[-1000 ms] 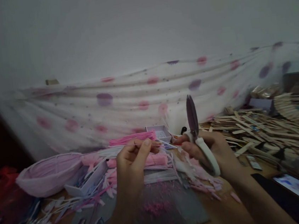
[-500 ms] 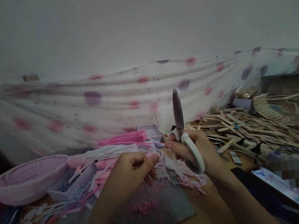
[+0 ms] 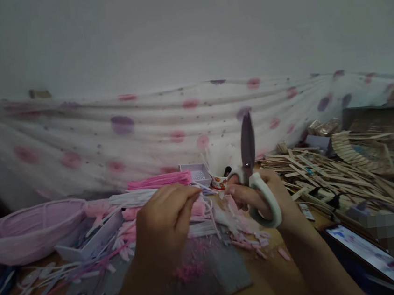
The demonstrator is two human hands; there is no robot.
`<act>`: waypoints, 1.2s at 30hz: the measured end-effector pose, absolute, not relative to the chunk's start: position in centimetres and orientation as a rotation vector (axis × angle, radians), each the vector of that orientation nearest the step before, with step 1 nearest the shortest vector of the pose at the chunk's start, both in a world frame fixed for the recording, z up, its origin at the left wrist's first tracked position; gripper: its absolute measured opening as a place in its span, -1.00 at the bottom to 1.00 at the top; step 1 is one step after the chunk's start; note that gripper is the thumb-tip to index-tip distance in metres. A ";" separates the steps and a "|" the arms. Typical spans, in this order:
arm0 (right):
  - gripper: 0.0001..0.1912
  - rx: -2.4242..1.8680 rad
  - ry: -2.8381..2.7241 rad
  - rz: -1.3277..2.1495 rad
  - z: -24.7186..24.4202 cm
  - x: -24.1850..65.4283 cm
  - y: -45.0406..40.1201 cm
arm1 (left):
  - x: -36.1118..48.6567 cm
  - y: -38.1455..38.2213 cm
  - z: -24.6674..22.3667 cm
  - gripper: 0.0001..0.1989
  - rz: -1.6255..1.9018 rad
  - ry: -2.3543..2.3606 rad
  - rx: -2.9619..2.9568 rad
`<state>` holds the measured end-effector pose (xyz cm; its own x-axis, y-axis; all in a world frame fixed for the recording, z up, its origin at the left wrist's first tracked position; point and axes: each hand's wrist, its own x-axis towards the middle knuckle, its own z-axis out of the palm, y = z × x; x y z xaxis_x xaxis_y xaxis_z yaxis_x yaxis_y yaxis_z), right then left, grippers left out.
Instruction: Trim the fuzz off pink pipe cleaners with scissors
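My right hand [image 3: 263, 194] is closed around a pair of scissors [image 3: 247, 142] with white handles; the dark blades point up and lie together. The thumb and forefinger of that hand also meet near a tiny pale bit too small to name. To its left, my left hand [image 3: 164, 221] is raised with the fingers pressed together, back of the hand towards me. Whatever its fingertips pinch, if anything, is hidden. Beneath it lies a dark grey mat [image 3: 227, 271] with pink fuzz [image 3: 189, 272]. Behind it are bundles of pink pipe cleaners [image 3: 160, 180] and white ones [image 3: 128, 199].
A pink basket [image 3: 33, 230] and a lilac tray [image 3: 83, 244] stand on the left. Pink scraps [image 3: 252, 240] lie right of the mat. Wooden sticks [image 3: 319, 172] are heaped on the right, with a lit phone [image 3: 371, 260] nearer. A dotted sheet [image 3: 159, 123] hangs behind.
The scissors and my right hand have shifted a little right. My left hand has turned, its back now more towards me, and its fingers have drawn together. The view has moved slightly.
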<state>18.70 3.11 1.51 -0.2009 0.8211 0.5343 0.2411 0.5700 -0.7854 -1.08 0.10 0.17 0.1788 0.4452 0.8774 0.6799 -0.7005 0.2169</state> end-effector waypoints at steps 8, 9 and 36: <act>-0.73 -0.900 -1.887 -0.363 2.0 19.7 3.2 | -3.1 -1.2 1.6 -0.79 -1.591 -1.257 -2.397; -0.74 -0.884 -1.912 -0.462 2.1 19.6 2.9 | -3.2 -1.2 1.6 -0.78 -1.585 -1.231 -2.396; -0.66 -0.924 -2.432 -0.203 1.2 19.6 1.9 | -6.6 -4.0 3.8 -0.77 -1.010 -1.091 -2.016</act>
